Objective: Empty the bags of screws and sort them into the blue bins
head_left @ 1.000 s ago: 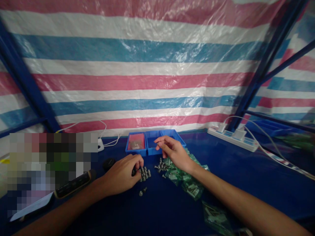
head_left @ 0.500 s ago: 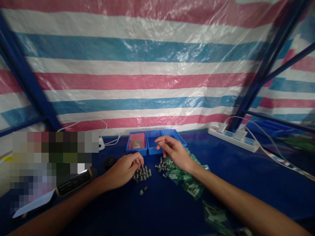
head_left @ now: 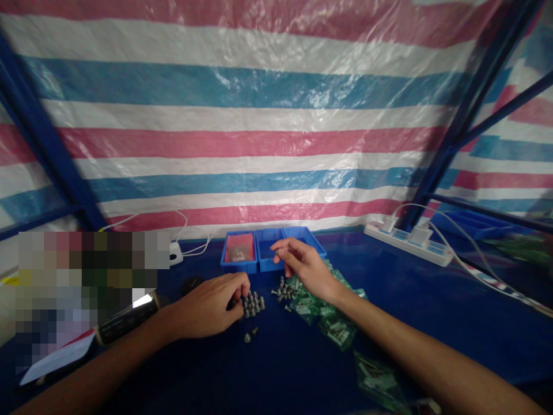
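Observation:
My left hand (head_left: 218, 302) rests on the blue table with its fingers curled at the left edge of a cluster of upright metal screws (head_left: 254, 304); the fingertips are partly hidden. My right hand (head_left: 300, 262) is raised before the blue bins, its thumb and index finger pinched on something too small to make out. Below it lies a loose pile of screws (head_left: 281, 290). Green plastic bags (head_left: 337, 328) with metal pieces spread beneath and beside my right wrist. Two loose screws (head_left: 247, 338) lie nearer to me.
Behind the hands stand blue bins (head_left: 270, 266), the left one holding a pink packet (head_left: 239, 246). A white power strip (head_left: 408, 245) with cables lies at the right. At the left are a dark round object (head_left: 191, 284) and a black-and-tan item (head_left: 128, 319).
My left hand has shifted slightly down, its thumb now lower and apart from the index finger beside the screw cluster. My right hand has barely moved.

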### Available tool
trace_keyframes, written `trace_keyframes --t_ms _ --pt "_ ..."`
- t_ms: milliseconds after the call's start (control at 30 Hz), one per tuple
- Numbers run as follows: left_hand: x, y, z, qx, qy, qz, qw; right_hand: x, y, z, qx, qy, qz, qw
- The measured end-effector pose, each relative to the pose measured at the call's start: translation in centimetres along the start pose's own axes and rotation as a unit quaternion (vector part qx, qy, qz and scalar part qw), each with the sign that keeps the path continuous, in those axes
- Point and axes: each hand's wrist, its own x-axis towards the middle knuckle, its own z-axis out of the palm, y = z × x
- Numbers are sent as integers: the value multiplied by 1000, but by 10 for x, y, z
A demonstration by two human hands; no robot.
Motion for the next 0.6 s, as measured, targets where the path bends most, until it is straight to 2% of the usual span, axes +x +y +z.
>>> trace_keyframes --t_ms 433,600 --pt "3 1 7 20 1 35 999 -1 6 2 8 -8 -15 1000" --pt "2 -3 13 48 8 48 998 -3 6 3 -36 0 -27 999"
